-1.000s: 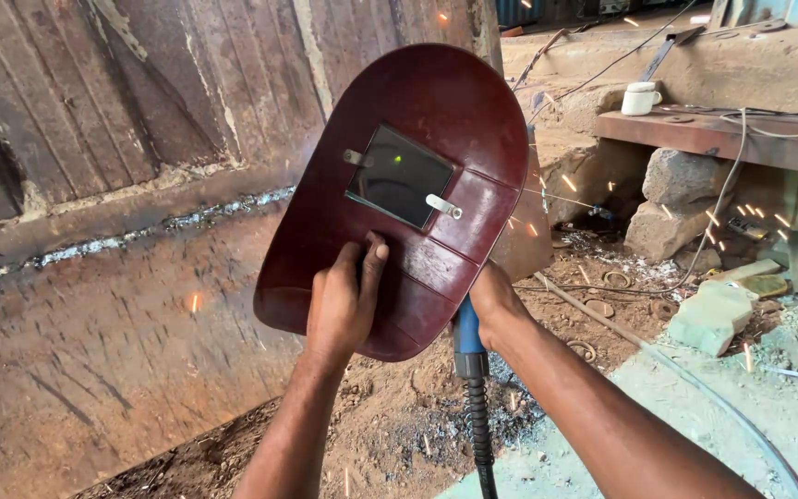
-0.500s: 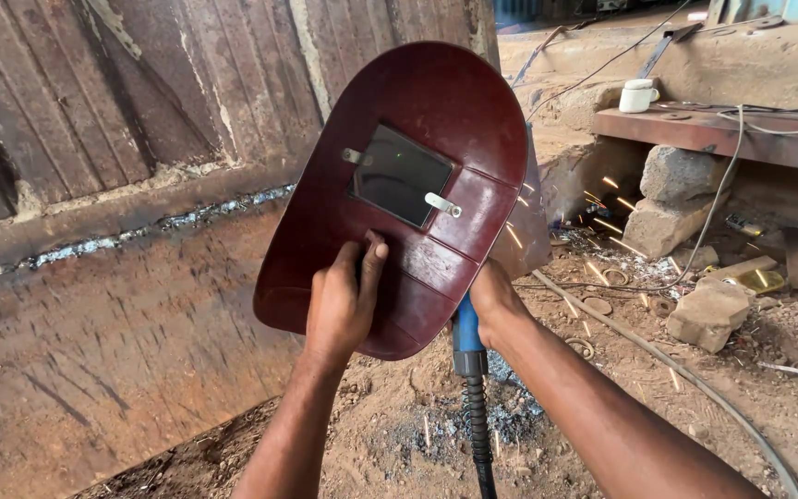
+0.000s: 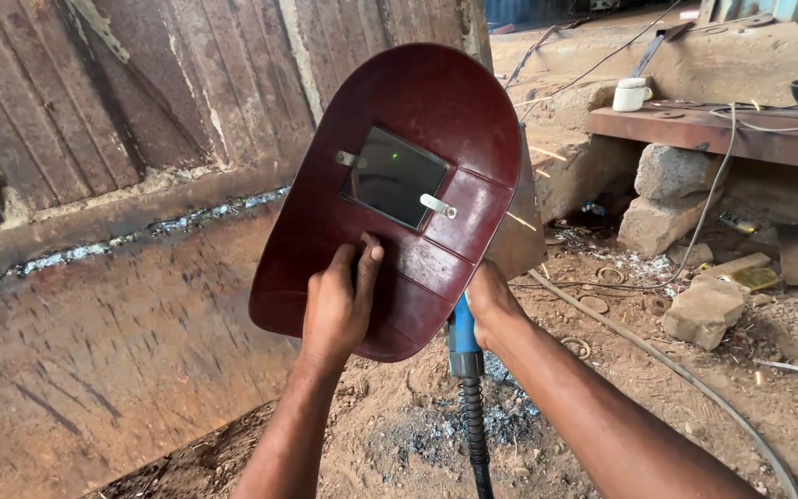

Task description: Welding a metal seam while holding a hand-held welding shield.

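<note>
My left hand [image 3: 340, 305] grips the back of a dark red hand-held welding shield [image 3: 417, 148] and holds it up in front of me. The shield has a dark rectangular viewing glass [image 3: 393, 176] held by metal clips. My right hand [image 3: 491, 305] sits just behind the shield's lower right edge, closed around a blue-handled welding holder [image 3: 461, 337] whose black cable [image 3: 473, 434] hangs down. The holder's tip is hidden behind the shield. A few sparks fly out to the right of the shield.
A large rusty metal panel [image 3: 122, 305] with a rough weld seam [image 3: 140, 231] fills the left. On the right, a rusty bench [image 3: 722, 134] rests on stone blocks [image 3: 671, 185] and carries a white mug [image 3: 632, 94]. A hose [image 3: 658, 356], stone pieces and scrap lie on the dirt floor.
The view has shifted slightly. Fewer sparks fly to the right than a second ago. Both hands keep their hold on the shield and the holder.
</note>
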